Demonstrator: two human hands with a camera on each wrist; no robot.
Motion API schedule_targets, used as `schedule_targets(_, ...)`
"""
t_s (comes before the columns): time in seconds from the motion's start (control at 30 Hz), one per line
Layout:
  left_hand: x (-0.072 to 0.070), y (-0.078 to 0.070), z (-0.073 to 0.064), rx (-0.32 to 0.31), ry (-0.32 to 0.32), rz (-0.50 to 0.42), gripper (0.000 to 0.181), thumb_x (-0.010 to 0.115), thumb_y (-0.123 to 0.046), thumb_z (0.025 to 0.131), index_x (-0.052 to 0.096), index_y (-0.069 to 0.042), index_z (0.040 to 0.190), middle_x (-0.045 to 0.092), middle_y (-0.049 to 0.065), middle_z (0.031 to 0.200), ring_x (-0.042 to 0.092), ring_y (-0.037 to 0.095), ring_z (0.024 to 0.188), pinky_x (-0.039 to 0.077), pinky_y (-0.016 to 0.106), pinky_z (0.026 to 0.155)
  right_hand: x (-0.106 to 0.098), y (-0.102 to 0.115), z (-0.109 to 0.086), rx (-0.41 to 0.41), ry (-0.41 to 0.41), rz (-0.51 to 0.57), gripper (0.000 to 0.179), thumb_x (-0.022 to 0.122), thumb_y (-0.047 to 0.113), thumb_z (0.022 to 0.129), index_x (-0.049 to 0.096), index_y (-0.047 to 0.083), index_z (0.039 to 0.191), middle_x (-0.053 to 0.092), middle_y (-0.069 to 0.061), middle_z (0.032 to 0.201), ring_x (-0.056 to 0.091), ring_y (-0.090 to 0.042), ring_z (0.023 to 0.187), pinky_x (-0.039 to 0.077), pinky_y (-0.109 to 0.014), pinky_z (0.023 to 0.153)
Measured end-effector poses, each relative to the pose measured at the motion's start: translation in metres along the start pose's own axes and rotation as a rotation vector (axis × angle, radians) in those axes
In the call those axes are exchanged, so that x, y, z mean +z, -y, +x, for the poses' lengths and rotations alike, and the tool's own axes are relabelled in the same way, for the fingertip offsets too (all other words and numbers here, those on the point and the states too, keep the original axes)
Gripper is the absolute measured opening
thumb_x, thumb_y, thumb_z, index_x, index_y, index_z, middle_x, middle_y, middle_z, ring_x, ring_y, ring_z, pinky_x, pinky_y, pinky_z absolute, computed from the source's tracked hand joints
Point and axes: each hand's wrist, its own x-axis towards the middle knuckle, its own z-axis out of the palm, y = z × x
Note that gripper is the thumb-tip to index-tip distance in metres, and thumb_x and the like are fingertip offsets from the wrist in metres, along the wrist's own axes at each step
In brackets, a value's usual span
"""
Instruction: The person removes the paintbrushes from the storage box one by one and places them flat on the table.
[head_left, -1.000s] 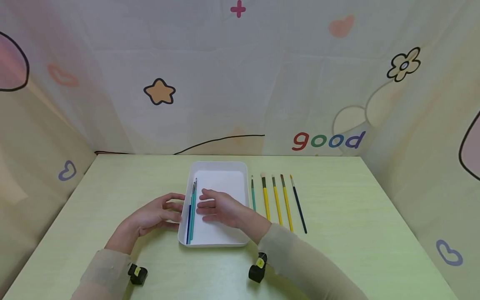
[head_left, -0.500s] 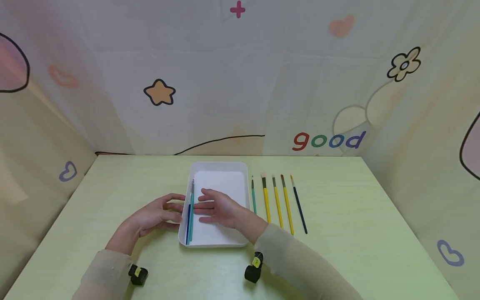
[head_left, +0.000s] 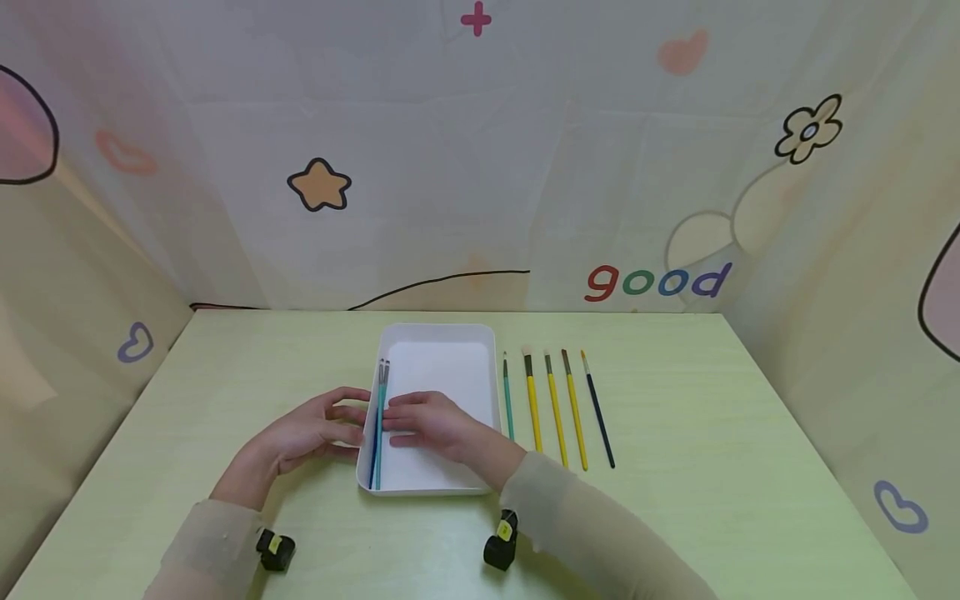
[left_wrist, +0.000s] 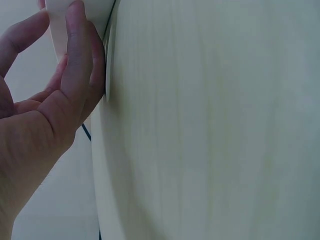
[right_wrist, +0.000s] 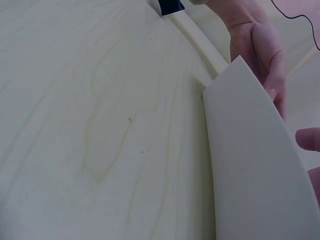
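Note:
A white tray [head_left: 450, 358] lies on the table with a few slim brushes along its inner left side. Teal-handled brushes [head_left: 381, 417] show there, and a dark blue one [head_left: 372, 458] is at their left. My left hand [head_left: 318, 425] rests against the tray's outer left wall with loosely bent fingers; in the left wrist view this hand [left_wrist: 60, 95] touches the white wall. Inside the tray my right hand [head_left: 435, 425] reaches leftward, fingers extended, their tips at the brushes. Only fingertips [right_wrist: 309, 139] of it show in the right wrist view, beyond the tray wall.
Right of the tray several brushes lie side by side: a teal one [head_left: 507, 396], yellow-handled ones [head_left: 532, 408] and a dark one [head_left: 597, 417]. The right forearm covers some handle ends. A patterned cloth [head_left: 450, 167] hangs behind the table.
My right hand has moved slightly left and its fingers have come down toward the brushes. The teal brushes have shifted left, closer to the tray's left wall. My left hand has stayed still.

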Motion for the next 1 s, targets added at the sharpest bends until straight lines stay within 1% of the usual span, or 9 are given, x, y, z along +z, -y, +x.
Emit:
schedule_targets(0.07, 0.000, 0.000, 0.000, 0.002, 0.003, 0.000, 0.074, 0.072, 0.001, 0.090, 0.032, -0.002, 0.153, 0.052, 0.026, 0.137, 0.064, 0.034, 0.110, 0.056, 0.049, 0.095, 0.001, -0.002, 0.000, -0.017, -0.019, -0.048, 0.041, 0.064, 0.006, 0.100, 0.054, -0.008, 0.138, 0.070, -0.017, 0.117, 0.068, -0.029, 0.112, 0.057, -0.040, 0.092)
schedule_targets(0.17, -0.001, 0.000, 0.000, 0.005, 0.005, 0.000, 0.074, 0.072, 0.001, 0.090, 0.033, -0.002, 0.152, 0.053, 0.026, 0.136, 0.064, 0.034, 0.110, 0.056, 0.049, 0.095, 0.002, -0.004, 0.000, -0.047, -0.036, -0.113, 0.039, 0.067, 0.006, 0.098, 0.058, -0.005, 0.134, 0.071, -0.014, 0.112, 0.070, -0.027, 0.105, 0.060, -0.038, 0.087)
schedule_targets(0.37, -0.001, 0.000, 0.001, 0.009, 0.006, 0.006, 0.074, 0.072, 0.001, 0.090, 0.033, -0.002, 0.152, 0.053, 0.026, 0.135, 0.064, 0.035, 0.110, 0.055, 0.050, 0.095, 0.006, -0.008, 0.002, -0.072, -0.066, -0.201, 0.034, 0.070, 0.004, 0.097, 0.063, -0.002, 0.129, 0.072, -0.010, 0.106, 0.070, -0.022, 0.093, 0.061, -0.036, 0.079)
schedule_targets(0.5, -0.001, 0.000, 0.000, 0.006, 0.006, 0.005, 0.074, 0.072, 0.000, 0.090, 0.033, -0.002, 0.152, 0.053, 0.026, 0.135, 0.064, 0.035, 0.110, 0.055, 0.050, 0.095, 0.010, -0.010, 0.002, -0.088, -0.092, -0.210, 0.033, 0.071, 0.001, 0.095, 0.063, -0.003, 0.127, 0.071, -0.010, 0.103, 0.069, -0.020, 0.088, 0.062, -0.036, 0.076)
schedule_targets(0.67, -0.001, -0.001, 0.000, 0.007, 0.016, 0.003, 0.074, 0.072, 0.000, 0.090, 0.032, -0.002, 0.152, 0.052, 0.026, 0.134, 0.064, 0.035, 0.109, 0.055, 0.050, 0.095, 0.017, -0.012, 0.002, -0.115, -0.146, -0.222, 0.031, 0.074, -0.001, 0.092, 0.064, -0.003, 0.122, 0.069, -0.009, 0.098, 0.068, -0.019, 0.080, 0.062, -0.035, 0.071)
schedule_targets(1.0, 0.000, -0.002, -0.001, 0.018, 0.026, -0.002, 0.075, 0.072, 0.000, 0.090, 0.030, 0.000, 0.153, 0.052, 0.026, 0.133, 0.064, 0.033, 0.108, 0.056, 0.050, 0.094, 0.022, -0.019, 0.003, -0.162, -0.201, -0.253, 0.031, 0.076, -0.007, 0.088, 0.064, -0.001, 0.116, 0.067, -0.007, 0.093, 0.065, -0.015, 0.075, 0.062, -0.033, 0.065)
